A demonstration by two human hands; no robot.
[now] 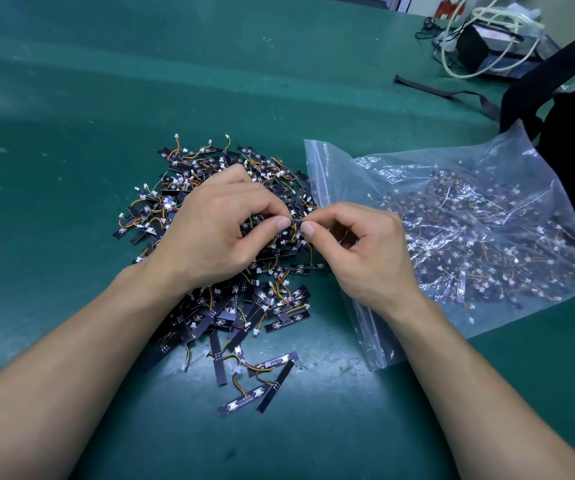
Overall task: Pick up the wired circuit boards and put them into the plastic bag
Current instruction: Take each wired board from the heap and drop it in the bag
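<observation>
Right now 1 wired board (296, 221) is pinched at its 2 ends by the left hand (223, 230) and the right hand (365, 252), just over the pile (230, 317) under the left hand. Pick-up seems under way; next it needs carrying into the plastic bag (486, 202) lying under and beyond the right hand.

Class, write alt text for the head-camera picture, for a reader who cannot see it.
A person's left hand and right hand together pinch one small black circuit board above a pile of wired circuit boards on a green table. A clear plastic bag, already holding many boards, lies right of the pile.
</observation>
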